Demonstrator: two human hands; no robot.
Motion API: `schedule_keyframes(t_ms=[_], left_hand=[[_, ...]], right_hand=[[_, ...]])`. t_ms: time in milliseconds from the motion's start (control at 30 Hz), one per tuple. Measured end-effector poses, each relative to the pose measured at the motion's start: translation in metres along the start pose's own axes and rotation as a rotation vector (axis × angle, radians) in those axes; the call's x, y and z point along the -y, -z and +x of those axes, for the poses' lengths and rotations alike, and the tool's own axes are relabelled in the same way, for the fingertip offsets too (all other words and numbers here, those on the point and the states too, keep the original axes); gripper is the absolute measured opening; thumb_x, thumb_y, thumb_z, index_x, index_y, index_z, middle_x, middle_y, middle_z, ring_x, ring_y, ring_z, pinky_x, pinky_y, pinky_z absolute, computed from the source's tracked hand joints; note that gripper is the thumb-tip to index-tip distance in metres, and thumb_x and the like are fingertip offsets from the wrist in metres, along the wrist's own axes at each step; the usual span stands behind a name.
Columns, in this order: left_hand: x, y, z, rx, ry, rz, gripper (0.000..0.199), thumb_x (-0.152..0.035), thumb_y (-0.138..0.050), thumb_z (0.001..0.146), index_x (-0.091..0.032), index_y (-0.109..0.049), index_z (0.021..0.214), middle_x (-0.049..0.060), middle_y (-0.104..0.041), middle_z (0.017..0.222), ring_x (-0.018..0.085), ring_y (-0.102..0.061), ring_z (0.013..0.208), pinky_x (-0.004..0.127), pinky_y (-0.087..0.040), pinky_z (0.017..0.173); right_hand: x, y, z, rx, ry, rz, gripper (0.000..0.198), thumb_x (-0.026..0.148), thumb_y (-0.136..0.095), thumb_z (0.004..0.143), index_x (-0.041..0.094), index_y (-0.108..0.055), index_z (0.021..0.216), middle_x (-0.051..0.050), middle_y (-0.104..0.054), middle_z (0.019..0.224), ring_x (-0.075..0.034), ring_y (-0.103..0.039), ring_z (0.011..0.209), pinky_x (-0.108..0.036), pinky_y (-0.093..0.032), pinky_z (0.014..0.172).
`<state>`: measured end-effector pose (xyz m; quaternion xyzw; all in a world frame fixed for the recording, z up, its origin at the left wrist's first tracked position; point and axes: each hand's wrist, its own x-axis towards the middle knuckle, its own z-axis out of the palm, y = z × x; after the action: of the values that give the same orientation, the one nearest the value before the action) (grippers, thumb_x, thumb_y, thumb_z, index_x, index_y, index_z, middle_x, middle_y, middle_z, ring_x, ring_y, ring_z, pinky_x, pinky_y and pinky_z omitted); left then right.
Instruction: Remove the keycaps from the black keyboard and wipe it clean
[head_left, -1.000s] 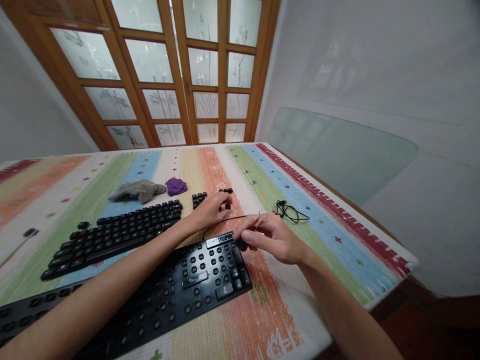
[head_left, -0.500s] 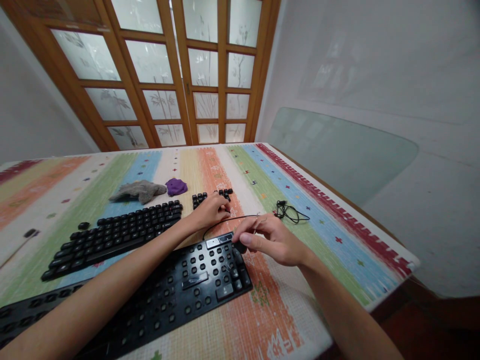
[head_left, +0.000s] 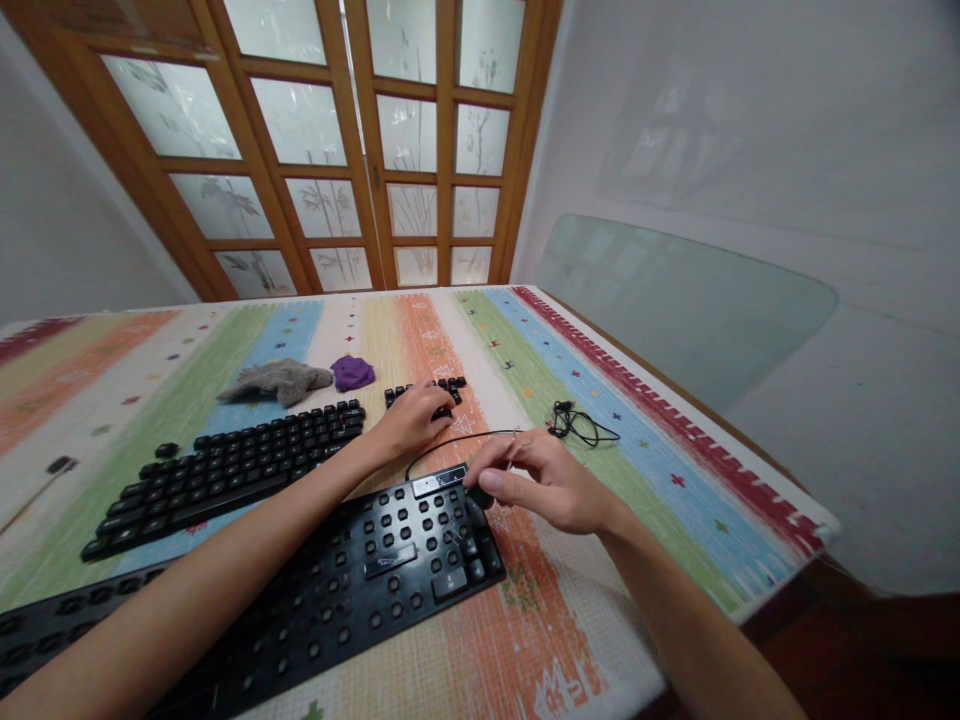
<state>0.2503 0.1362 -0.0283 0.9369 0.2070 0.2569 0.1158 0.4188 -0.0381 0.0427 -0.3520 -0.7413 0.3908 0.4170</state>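
Observation:
My left hand (head_left: 420,418) reaches over the small group of loose black keycaps (head_left: 399,393) beyond the keyboard. Its fingers are curled down, with a dark keycap (head_left: 443,412) partly showing under the fingertips. At the upper right corner of the keyboard base (head_left: 352,600), my right hand (head_left: 544,482) pinches a black keycap (head_left: 480,492) between thumb and fingers. Most of the base shows bare switch sockets; a few keycaps sit along its right edge. My left forearm covers part of it.
Behind my left forearm lies a large block of keycaps in rows (head_left: 247,465), with a single keycap (head_left: 166,451) beside it. A grey cloth (head_left: 277,382) and a purple lump (head_left: 352,373) sit farther back. A coiled black cable (head_left: 583,425) rests right on the striped tablecloth (head_left: 637,500).
My left hand has shifted slightly left and its fingers have drawn in over the loose keycaps. My right hand stays at the keyboard corner.

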Motion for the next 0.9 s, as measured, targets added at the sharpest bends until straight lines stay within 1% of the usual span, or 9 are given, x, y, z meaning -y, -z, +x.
schedule_keyframes(t_ms=[167, 300, 400, 500, 567, 733, 900], left_hand=[[0.001, 0.0, 0.0, 0.002, -0.027, 0.029, 0.005, -0.015, -0.063, 0.086, -0.017, -0.067, 0.087, 0.005, -0.067, 0.091, 0.023, -0.055, 0.094, 0.038, -0.046, 0.086], [0.002, 0.001, 0.001, -0.008, -0.047, 0.063, 0.004, -0.017, -0.063, 0.087, -0.017, -0.067, 0.084, 0.006, -0.063, 0.093, 0.023, -0.054, 0.095, 0.039, -0.046, 0.087], [0.003, 0.001, 0.0, -0.037, -0.031, 0.081, 0.003, -0.018, -0.064, 0.086, -0.018, -0.066, 0.086, 0.006, -0.06, 0.097, 0.022, -0.054, 0.097, 0.038, -0.047, 0.087], [0.004, 0.002, -0.002, -0.046, 0.008, 0.104, 0.007, -0.02, -0.067, 0.084, -0.018, -0.066, 0.09, 0.006, -0.058, 0.098, 0.022, -0.054, 0.097, 0.037, -0.048, 0.085], [0.003, 0.005, -0.004, -0.035, 0.043, 0.12, 0.011, -0.021, -0.07, 0.082, -0.017, -0.066, 0.091, 0.006, -0.059, 0.095, 0.023, -0.054, 0.095, 0.037, -0.048, 0.083], [-0.007, 0.012, -0.005, 0.028, 0.176, 0.132, 0.012, -0.024, -0.069, 0.083, -0.016, -0.063, 0.09, 0.003, -0.058, 0.077, 0.023, -0.055, 0.083, 0.034, -0.045, 0.075], [-0.015, 0.014, -0.001, 0.09, 0.267, 0.158, 0.011, -0.025, -0.067, 0.084, -0.016, -0.062, 0.089, 0.003, -0.057, 0.072, 0.023, -0.056, 0.078, 0.033, -0.044, 0.071]], right_hand=[[0.002, 0.0, 0.001, -0.005, 0.006, -0.025, 0.022, 0.032, -0.058, 0.094, 0.014, -0.07, 0.089, -0.003, -0.067, 0.078, -0.01, -0.059, 0.068, -0.023, -0.046, 0.06], [0.002, 0.0, 0.001, -0.007, 0.014, -0.026, 0.021, 0.031, -0.058, 0.094, 0.014, -0.07, 0.089, -0.003, -0.067, 0.077, -0.01, -0.059, 0.068, -0.023, -0.046, 0.061], [0.001, 0.0, 0.0, -0.011, 0.014, -0.026, 0.021, 0.03, -0.058, 0.094, 0.013, -0.07, 0.09, -0.003, -0.067, 0.078, -0.01, -0.059, 0.068, -0.023, -0.047, 0.061], [0.0, 0.0, 0.0, -0.01, 0.005, -0.021, 0.021, 0.03, -0.058, 0.094, 0.013, -0.07, 0.09, -0.004, -0.067, 0.078, -0.01, -0.06, 0.068, -0.022, -0.048, 0.061], [-0.001, 0.0, 0.0, -0.006, 0.005, -0.022, 0.022, 0.03, -0.057, 0.095, 0.013, -0.07, 0.091, -0.004, -0.067, 0.078, -0.01, -0.06, 0.069, -0.022, -0.048, 0.061], [-0.002, 0.001, 0.0, -0.004, 0.012, -0.032, 0.022, 0.031, -0.057, 0.095, 0.013, -0.07, 0.091, -0.004, -0.067, 0.077, -0.011, -0.061, 0.068, -0.023, -0.048, 0.062], [-0.002, 0.001, 0.0, -0.006, 0.009, -0.031, 0.022, 0.032, -0.058, 0.094, 0.014, -0.069, 0.089, -0.003, -0.067, 0.076, -0.011, -0.06, 0.068, -0.023, -0.048, 0.062]])
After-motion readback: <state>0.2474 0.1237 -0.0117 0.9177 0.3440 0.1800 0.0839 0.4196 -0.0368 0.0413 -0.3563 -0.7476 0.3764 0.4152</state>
